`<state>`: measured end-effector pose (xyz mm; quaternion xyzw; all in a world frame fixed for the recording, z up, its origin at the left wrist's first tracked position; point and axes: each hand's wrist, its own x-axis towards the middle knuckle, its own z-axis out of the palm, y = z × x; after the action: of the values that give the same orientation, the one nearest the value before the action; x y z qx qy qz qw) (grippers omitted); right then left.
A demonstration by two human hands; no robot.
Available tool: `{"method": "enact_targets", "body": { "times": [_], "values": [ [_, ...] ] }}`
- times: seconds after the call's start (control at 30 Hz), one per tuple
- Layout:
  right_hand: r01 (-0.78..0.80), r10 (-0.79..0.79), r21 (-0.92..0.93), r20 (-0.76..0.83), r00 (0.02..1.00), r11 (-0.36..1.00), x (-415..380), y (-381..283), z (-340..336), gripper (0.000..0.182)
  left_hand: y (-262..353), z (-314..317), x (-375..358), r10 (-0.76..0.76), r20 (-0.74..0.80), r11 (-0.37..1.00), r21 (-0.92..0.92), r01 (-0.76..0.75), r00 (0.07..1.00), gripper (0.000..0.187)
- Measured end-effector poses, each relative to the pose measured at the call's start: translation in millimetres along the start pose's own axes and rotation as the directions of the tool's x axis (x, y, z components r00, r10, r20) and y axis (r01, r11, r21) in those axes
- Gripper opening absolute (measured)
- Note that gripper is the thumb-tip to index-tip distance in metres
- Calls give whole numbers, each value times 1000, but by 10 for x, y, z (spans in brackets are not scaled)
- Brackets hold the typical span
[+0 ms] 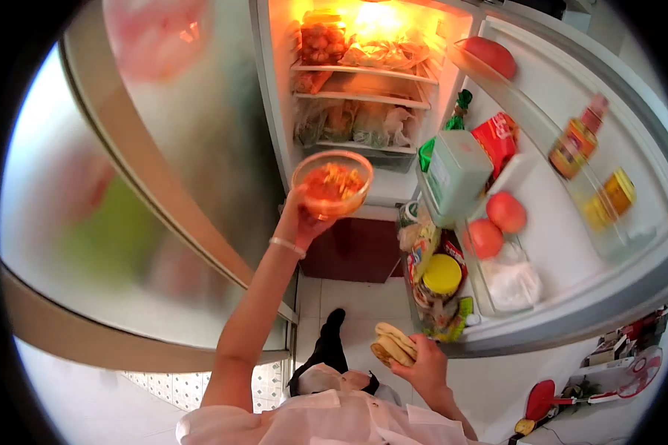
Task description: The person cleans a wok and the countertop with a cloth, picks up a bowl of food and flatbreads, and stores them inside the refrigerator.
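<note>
My left hand is closed around a clear bowl and holds it up before the open fridge. Inside the bowl is red and yellow chopped food, perhaps tomato and egg. Lower down, near my body, my right hand grips several pieces of flat, browned bread. A bracelet circles my left wrist. The fridge has lit shelves with bagged food, and a bag of round reddish items sits on its top shelf.
The fridge door stands wide open on the right, its racks holding a green-grey container, tomatoes, bottles and a yellow-lidded jar. A frosted glass door is close on the left. A red fan stands lower right.
</note>
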<state>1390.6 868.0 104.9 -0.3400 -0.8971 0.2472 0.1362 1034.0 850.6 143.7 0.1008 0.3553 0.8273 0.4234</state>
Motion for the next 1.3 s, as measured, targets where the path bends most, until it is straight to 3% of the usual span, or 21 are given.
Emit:
{"method": "enact_targets", "body": {
  "times": [0.1,0.2,0.3,0.5,0.83,1.0,1.03,1.17,1.23,1.27,1.3],
  "values": [
    [62,-53,131,-72,996,989,613,-105,292,52,171,145,1064,-35,27,999,5,35,999,63],
    [26,-13,169,-80,997,985,1318,-260,527,51,377,309,2030,-90,44,996,-24,91,995,65],
    [-11,25,108,-125,992,994,1908,-518,754,52,661,392,2636,-26,48,1000,15,25,999,58],
    [-78,103,123,-213,972,989,2978,-615,752,49,864,367,3564,-102,25,995,-7,102,994,55],
    [-101,143,175,-249,958,979,3828,-780,598,46,876,311,4100,-121,37,993,-6,122,992,53],
    [-44,87,170,-256,963,984,4072,-826,521,47,891,408,4137,-23,-131,1000,-15,22,991,54],
    [-35,86,197,-255,963,980,4113,-833,499,47,841,404,4243,32,-166,997,-62,-43,986,44],
    [14,61,247,-294,954,969,4245,-814,360,48,705,420,4452,72,-104,997,-31,-76,992,33],
    [39,50,261,-325,944,964,4297,-812,292,48,639,400,4325,192,75,946,251,-205,979,33],
    [57,43,269,-353,935,961,4306,-809,251,47,614,374,4270,193,80,945,253,-207,978,33],
    [60,43,270,-359,932,961,4302,-813,210,47,609,319,4223,279,251,765,526,-372,927,35]
  ]
}}
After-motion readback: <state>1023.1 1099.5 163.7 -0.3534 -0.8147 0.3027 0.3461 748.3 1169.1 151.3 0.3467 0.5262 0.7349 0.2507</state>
